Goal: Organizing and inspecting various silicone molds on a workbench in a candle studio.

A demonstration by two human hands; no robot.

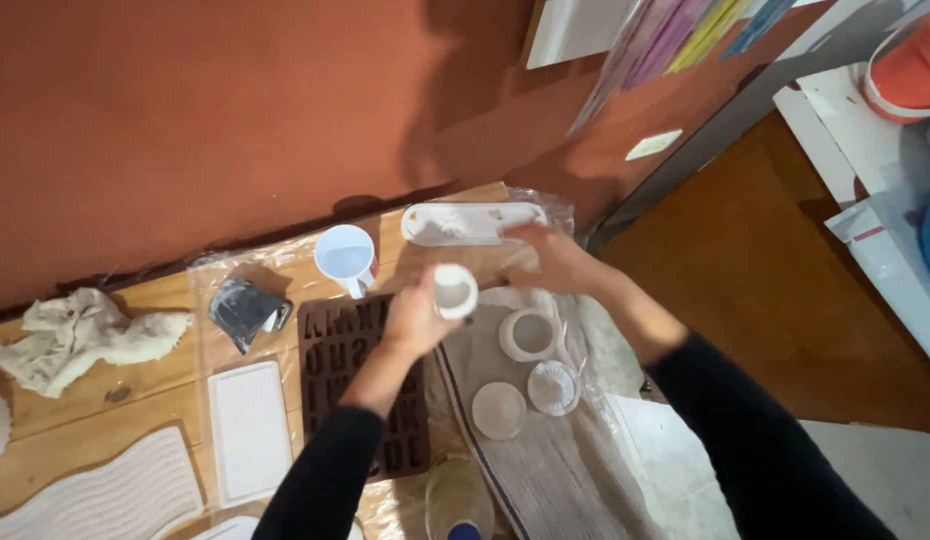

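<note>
Small white cup (454, 291): held above the striped cloth (545, 470), mouth facing up at the camera, left hand (413, 318) fingers wrapped round its side. Right hand (553, 256): fingers pinching the rim of the long white tray (472, 222), apparently steadying it. Nearby: round moulds (530, 334) on the cloth, brown letter mould (360, 380), white measuring cup (346, 256).

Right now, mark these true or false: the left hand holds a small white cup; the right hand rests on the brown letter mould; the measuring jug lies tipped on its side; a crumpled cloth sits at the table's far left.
1. The left hand holds a small white cup: true.
2. The right hand rests on the brown letter mould: false, it reaches to the long white tray.
3. The measuring jug lies tipped over: false, it stands upright.
4. A crumpled cloth sits at far left: true.
</note>
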